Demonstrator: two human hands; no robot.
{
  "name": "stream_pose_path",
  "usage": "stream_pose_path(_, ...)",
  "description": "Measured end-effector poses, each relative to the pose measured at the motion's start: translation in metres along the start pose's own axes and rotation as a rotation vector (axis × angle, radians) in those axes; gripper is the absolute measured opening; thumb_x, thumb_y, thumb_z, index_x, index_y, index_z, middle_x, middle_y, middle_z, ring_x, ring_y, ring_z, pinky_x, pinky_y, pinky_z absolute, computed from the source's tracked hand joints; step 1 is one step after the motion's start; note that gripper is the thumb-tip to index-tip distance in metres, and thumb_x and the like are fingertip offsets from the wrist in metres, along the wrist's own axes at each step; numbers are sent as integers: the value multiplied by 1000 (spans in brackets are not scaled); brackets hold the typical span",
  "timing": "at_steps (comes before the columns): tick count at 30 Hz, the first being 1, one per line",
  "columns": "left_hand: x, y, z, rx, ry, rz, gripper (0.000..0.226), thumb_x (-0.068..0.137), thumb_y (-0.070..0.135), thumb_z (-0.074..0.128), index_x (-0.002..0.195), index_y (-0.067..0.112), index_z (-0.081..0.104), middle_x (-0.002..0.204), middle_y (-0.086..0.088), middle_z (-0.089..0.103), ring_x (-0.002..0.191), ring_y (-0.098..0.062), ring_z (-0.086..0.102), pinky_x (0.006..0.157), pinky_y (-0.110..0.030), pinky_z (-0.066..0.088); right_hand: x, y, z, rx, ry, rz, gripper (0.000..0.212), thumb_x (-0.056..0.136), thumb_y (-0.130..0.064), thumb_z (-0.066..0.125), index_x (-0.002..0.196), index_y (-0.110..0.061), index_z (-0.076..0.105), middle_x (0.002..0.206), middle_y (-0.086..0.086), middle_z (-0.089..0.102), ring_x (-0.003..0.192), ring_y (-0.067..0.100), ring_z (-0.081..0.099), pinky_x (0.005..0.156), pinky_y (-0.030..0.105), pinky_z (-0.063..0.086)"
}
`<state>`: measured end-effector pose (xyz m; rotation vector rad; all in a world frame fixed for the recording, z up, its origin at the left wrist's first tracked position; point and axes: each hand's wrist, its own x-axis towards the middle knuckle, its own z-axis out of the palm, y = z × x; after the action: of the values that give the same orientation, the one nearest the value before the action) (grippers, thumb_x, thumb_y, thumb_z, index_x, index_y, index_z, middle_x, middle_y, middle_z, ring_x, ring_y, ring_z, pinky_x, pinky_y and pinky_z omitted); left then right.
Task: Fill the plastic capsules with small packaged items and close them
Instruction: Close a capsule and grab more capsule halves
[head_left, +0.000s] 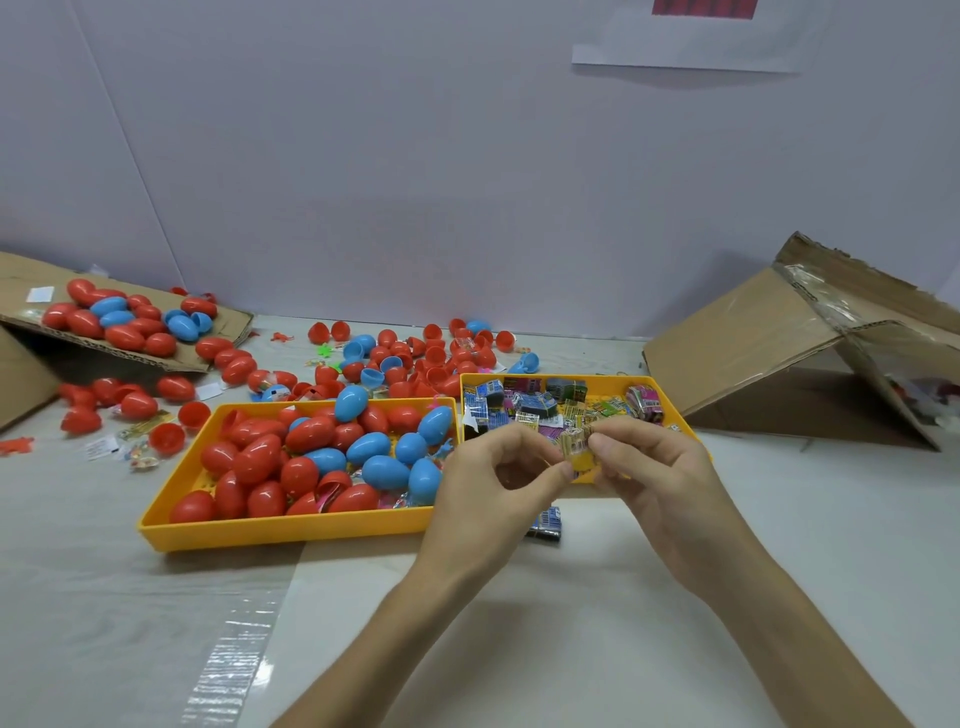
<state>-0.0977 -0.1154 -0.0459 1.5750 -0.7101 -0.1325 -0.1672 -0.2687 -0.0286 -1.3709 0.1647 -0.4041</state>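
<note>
Both hands meet over the near edge of the right yellow tray (670, 410). My left hand (493, 483) and my right hand (654, 467) pinch one small yellow packet (575, 446) between their fingertips. That tray holds several small printed packets (530, 405). The left yellow tray (280, 530) is heaped with closed red and blue egg capsules (311, 457). One more packet (545, 525) lies on the table below my left hand.
Open red and blue capsule halves (410, 358) litter the table behind the trays. A cardboard flap (124, 353) at the left carries more capsules. A tipped cardboard box (810, 364) stands at the right. White wall behind.
</note>
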Motion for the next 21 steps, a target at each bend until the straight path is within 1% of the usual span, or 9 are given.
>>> stream_pose_path(2, 0, 0, 1, 8, 19, 3, 12, 90, 16, 75, 86, 25, 69, 72, -3, 69, 67, -19, 67, 68, -38, 57, 0, -1, 0, -11, -68, -9, 16, 65, -26, 76, 78, -19, 81, 72, -1, 70, 67, 8, 62, 64, 18, 53)
stream_pose_path(4, 0, 1, 0, 0, 30, 4, 9, 92, 14, 73, 90, 22, 69, 72, -5, 69, 68, -23, 67, 68, -42, 58, -2, -1, 1, -40, -130, -8, 15, 69, -24, 73, 80, -17, 81, 74, 0, 71, 66, 8, 61, 65, 18, 53)
stream_pose_path(9, 0, 2, -1, -2, 47, 19, 9, 92, 9, 71, 88, 17, 70, 70, -10, 69, 67, -26, 66, 67, -42, 57, -1, 2, 1, -89, -119, -9, 16, 71, -25, 73, 81, -14, 80, 73, 4, 67, 66, 11, 58, 65, 20, 52)
stream_pose_path(12, 0, 2, 0, 8, 67, 21, 8, 92, 11, 72, 88, 17, 69, 68, -10, 67, 64, -24, 65, 66, -40, 56, -1, 3, 1, -104, -92, -19, 19, 70, -26, 74, 82, -12, 80, 76, 8, 67, 69, 15, 58, 68, 23, 53)
stream_pose_path(14, 0, 2, 0, 23, 77, 23, 8, 92, 10, 71, 89, 17, 69, 68, -9, 67, 65, -24, 65, 66, -40, 56, 0, 4, 2, -117, -87, -24, 21, 68, -28, 75, 82, -13, 80, 76, 7, 67, 69, 15, 58, 67, 22, 52)
stream_pose_path(18, 0, 1, 0, 72, 82, 34, 9, 92, 11, 71, 92, 20, 68, 68, -5, 69, 65, -18, 66, 67, -38, 58, 0, 4, 2, -121, -88, -22, 18, 69, -28, 74, 82, -16, 81, 73, 3, 68, 69, 12, 59, 66, 21, 52)
stream_pose_path(21, 0, 1, 0, 88, 79, 36, 10, 93, 11, 71, 93, 20, 68, 68, -4, 69, 62, -14, 66, 67, -37, 57, -1, 4, 3, -148, -68, -35, 21, 67, -33, 75, 82, -20, 81, 75, 0, 71, 73, 9, 62, 67, 22, 52)
